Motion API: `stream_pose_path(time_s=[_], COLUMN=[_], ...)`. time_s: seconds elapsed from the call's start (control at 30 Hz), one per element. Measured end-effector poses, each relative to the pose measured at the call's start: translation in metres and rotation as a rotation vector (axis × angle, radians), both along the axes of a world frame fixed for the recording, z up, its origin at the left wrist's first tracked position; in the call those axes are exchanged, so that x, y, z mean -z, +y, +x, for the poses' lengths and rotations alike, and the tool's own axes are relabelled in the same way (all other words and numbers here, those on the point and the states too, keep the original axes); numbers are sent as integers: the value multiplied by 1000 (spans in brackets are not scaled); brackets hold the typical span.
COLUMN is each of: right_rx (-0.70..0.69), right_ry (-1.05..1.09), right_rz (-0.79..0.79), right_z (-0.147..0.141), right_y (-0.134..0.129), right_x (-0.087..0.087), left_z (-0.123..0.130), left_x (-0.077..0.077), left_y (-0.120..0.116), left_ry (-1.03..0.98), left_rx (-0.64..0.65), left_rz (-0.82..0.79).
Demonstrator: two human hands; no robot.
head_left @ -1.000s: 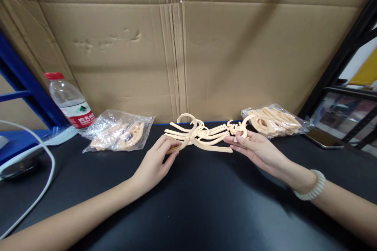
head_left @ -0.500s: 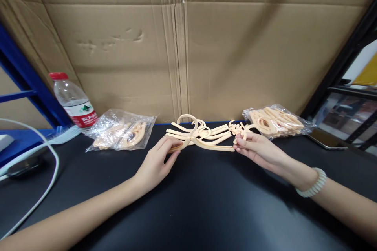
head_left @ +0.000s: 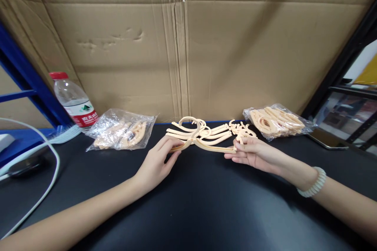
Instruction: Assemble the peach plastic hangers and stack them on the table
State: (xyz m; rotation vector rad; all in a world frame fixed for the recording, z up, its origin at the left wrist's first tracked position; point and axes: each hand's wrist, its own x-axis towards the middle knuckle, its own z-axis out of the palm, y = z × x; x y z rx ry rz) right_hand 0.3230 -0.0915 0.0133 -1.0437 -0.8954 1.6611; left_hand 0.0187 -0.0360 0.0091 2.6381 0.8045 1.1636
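My left hand (head_left: 159,159) is closed on the left arm of a cream plastic clothes hanger (head_left: 213,148), whose big hook curves up toward the back. My right hand (head_left: 256,153) pinches a small curved cream piece (head_left: 240,139) against the tip of the hanger's right arm. Its fingertips partly hide where piece and arm meet. Behind the held hanger lie several more cream hangers (head_left: 219,129), their arms spread to both sides. Just past my right fingers is a loose pile of small curved pieces (head_left: 235,126).
Clear plastic bags of cream parts lie at left (head_left: 120,130) and right (head_left: 277,121). A red-capped water bottle (head_left: 73,100), a white cable (head_left: 55,164) and a phone (head_left: 328,141) rest on the black table (head_left: 188,208). A cardboard wall (head_left: 118,59) stands behind.
My right hand has moved slightly left, bringing the small curved piece onto the tip of the hanger's right arm. The hanger's hook has dipped a little. My left hand keeps its hold.
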Motion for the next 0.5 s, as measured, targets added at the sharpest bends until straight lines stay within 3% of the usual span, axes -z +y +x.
stream_pose_path(time_s=[0.3, 0.5], right_rx=[48, 106], right_ry=[-113, -128], right_rz=[108, 168], right_z=[-8, -12], right_y=[-3, -3], right_x=[-3, 2], left_z=[0, -1], left_x=[-1, 1], left_y=[-1, 0], left_ry=[12, 12], left_rx=[23, 24], left_rz=[36, -26])
